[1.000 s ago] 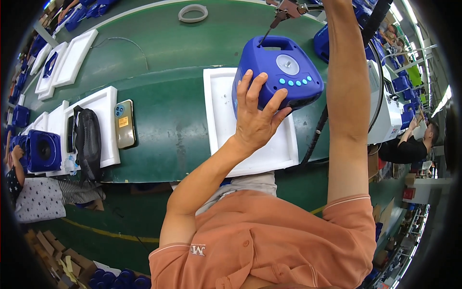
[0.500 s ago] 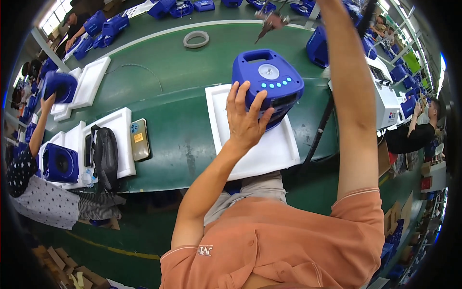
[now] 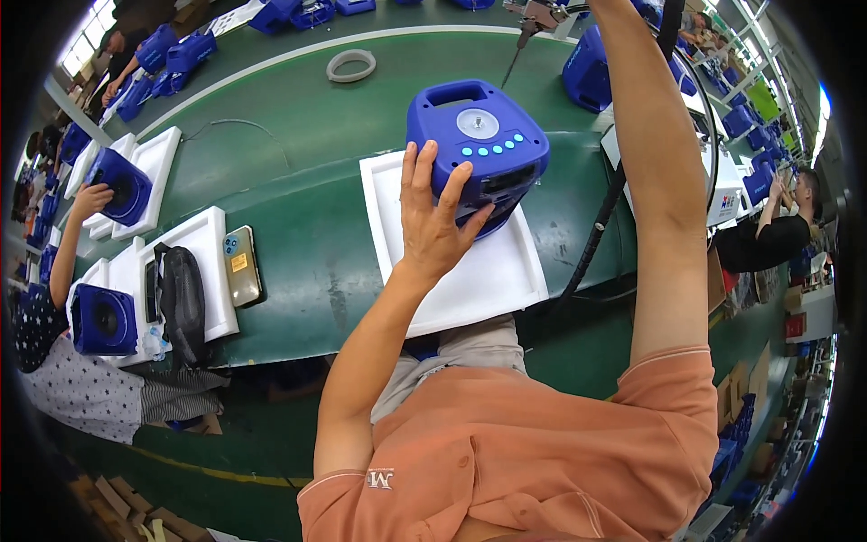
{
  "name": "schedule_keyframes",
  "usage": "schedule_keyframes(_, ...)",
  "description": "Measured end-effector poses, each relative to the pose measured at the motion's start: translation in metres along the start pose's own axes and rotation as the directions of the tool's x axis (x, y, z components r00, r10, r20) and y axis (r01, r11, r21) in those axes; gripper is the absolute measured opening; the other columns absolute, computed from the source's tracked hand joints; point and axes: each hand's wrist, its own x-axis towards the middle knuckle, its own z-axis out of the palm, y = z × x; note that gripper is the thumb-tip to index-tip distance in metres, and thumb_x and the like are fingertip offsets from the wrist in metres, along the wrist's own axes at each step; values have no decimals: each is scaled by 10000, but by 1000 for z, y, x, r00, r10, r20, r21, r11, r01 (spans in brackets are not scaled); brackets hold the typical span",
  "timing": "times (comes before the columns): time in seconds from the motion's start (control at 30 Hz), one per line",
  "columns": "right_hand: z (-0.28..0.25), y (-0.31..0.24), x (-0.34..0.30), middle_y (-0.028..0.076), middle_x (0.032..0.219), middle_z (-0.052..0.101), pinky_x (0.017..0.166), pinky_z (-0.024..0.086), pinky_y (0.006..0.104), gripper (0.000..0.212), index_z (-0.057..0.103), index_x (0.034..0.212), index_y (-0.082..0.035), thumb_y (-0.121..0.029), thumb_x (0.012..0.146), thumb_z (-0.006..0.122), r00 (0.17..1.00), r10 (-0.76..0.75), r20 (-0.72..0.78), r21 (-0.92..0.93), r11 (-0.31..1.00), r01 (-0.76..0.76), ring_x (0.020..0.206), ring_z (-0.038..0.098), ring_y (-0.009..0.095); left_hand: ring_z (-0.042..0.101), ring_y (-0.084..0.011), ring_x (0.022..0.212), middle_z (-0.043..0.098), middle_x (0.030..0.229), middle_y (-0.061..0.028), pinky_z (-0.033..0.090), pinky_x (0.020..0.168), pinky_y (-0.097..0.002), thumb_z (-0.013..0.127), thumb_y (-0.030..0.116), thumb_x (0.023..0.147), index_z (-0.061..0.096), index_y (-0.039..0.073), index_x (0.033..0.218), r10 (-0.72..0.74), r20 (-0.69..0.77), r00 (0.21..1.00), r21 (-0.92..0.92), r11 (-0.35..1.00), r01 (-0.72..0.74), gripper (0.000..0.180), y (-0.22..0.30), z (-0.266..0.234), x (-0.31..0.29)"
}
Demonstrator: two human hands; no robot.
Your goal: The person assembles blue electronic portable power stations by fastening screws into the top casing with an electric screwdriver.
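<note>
A blue boxy speaker [image 3: 479,149] with a carry handle, a round pale disc and a row of light-blue buttons on top stands on a white foam tray [image 3: 452,294]. My left hand [image 3: 436,210] grips its near left corner, fingers spread along the side and thumb across the front. My right forearm [image 3: 646,117] stretches up past the top edge, so the right hand lies outside the picture. Close to where it leaves, a power screwdriver with a long thin bit [image 3: 518,52] hangs beyond the speaker, its tip apart from the casing.
Left on the green bench [image 3: 334,298] lie a phone [image 3: 242,265], a black pouch [image 3: 182,303] and foam trays with speaker parts. A grey ring [image 3: 350,66] sits farther back. A black hose [image 3: 591,239] and a white machine [image 3: 722,194] are at right. A co-worker's hand [image 3: 93,199] holds a blue housing.
The screwdriver has moved up and right, and its blurred bit now shows sharply. My left hand stays on the speaker. The whole view has shifted slightly.
</note>
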Motion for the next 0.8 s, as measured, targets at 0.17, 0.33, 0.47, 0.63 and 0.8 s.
schedule_keyframes(0.17, 0, -4, -10, 207, 878, 669, 791, 490, 425, 592, 626, 1022, 109, -452, 1098, 453, 993, 75, 95, 50, 996, -80, 840, 628, 297, 302, -528, 1459, 312, 1599, -205, 362, 1141, -590, 929, 185, 689, 496, 261, 1472, -14, -18, 1000, -11, 1000, 13, 898, -1, 4, 0)
schedule_keyframes(0.33, 3, 7, -15, 180, 831, 653, 767, 485, 414, 585, 626, 995, 94, -455, 1100, 452, 994, 49, 99, 21, 998, -51, 815, 613, 274, 295, -523, 1463, 314, 1595, -203, 343, 1149, -592, 931, 187, 685, 507, 266, 1458, -23, -21, 1000, -24, 999, 22, 885, -2, 6, -1)
schedule_keyframes(0.47, 11, 14, -25, 172, 850, 660, 772, 484, 413, 565, 631, 1011, 87, -447, 1097, 467, 997, 2, 81, 17, 1000, -3, 802, 610, 272, 298, -515, 1461, 278, 1595, -208, 324, 1171, -620, 932, 133, 666, 453, 224, 1458, -28, 16, 1000, 2, 1000, 27, 931, -2, 2, -1)
schedule_keyframes(0.63, 19, 36, -41, 110, 861, 659, 756, 485, 378, 530, 644, 1041, 62, -448, 1085, 508, 999, -40, 16, 156, 987, 37, 797, 600, 217, 294, -515, 1463, 289, 1585, -205, 323, 1170, -622, 932, 137, 668, 468, 220, 1442, -24, 13, 1000, -22, 999, 24, 905, -4, 5, 2)
schedule_keyframes(0.8, 9, 12, -50, 19, 843, 612, 686, 465, 294, 490, 650, 1087, 17, -463, 1066, 556, 963, 211, 167, 325, 911, -255, 747, 551, 124, 352, -492, 1412, 378, 1527, -208, 353, 1121, -568, 912, 294, 710, 534, 179, 1396, -11, 51, 999, -48, 999, 13, 792, -6, -7, 21)
